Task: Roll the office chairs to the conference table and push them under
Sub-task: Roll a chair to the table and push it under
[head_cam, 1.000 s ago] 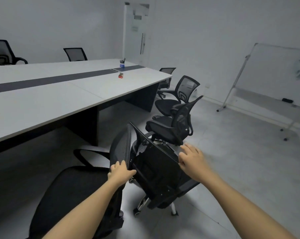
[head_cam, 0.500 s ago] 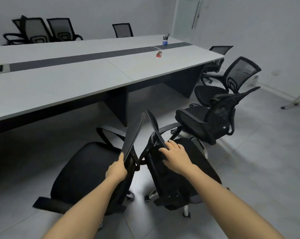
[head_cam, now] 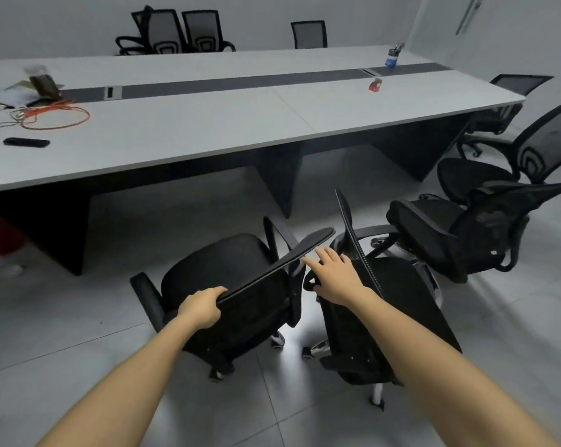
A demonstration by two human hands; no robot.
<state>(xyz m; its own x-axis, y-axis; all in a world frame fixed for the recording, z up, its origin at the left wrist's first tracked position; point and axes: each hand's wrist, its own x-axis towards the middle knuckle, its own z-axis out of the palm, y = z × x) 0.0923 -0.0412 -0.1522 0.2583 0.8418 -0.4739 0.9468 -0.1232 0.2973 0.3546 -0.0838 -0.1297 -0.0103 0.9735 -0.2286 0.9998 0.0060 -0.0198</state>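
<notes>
Chair backrest [head_cam: 266,266] seemingly under left fingers [head_cam: 219,290].

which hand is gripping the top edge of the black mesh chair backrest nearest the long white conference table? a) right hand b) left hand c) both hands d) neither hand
b: the left hand curls over the top edge of the black mesh chair backrest, while the right hand lies flat on the neighbouring black chair.
</notes>
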